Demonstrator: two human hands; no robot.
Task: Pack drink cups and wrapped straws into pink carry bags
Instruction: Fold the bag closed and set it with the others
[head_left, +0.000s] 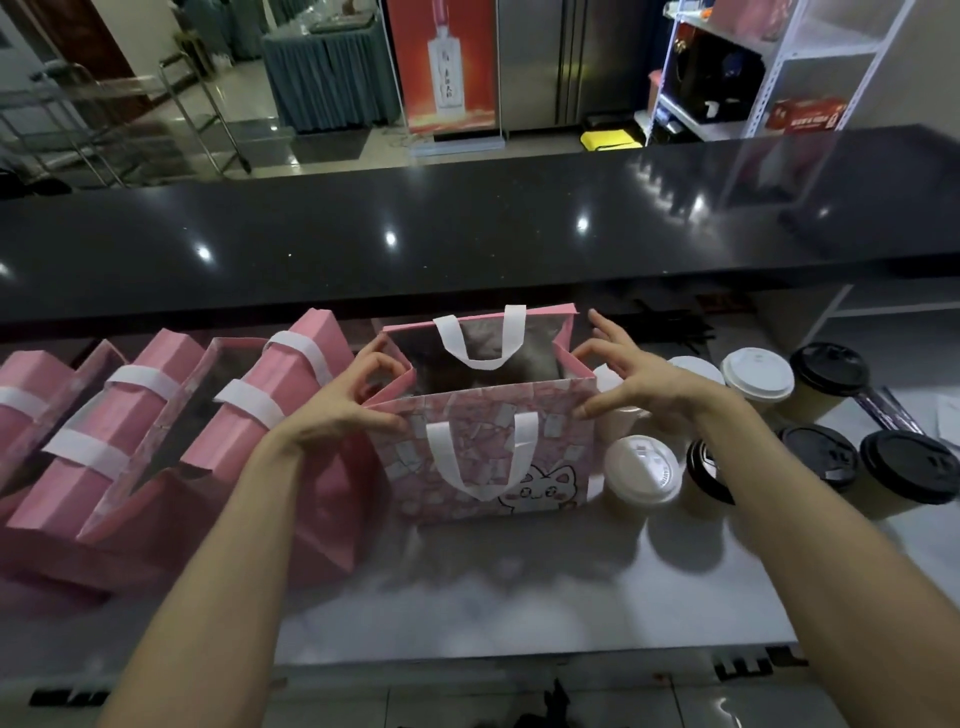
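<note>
Open carry bag (483, 457) mid-counter, other bags (156, 441) to its left, lidded cups (769, 431) to its right

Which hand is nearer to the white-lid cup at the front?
Right. The right hand holds the open bag's right edge, just above the cup; the left hand grips the opposite edge.

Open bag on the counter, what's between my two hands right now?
In the head view, the open bag itself sits between them: the left hand pinches its left side, the right hand holds its right corner, mouth spread open.
</note>
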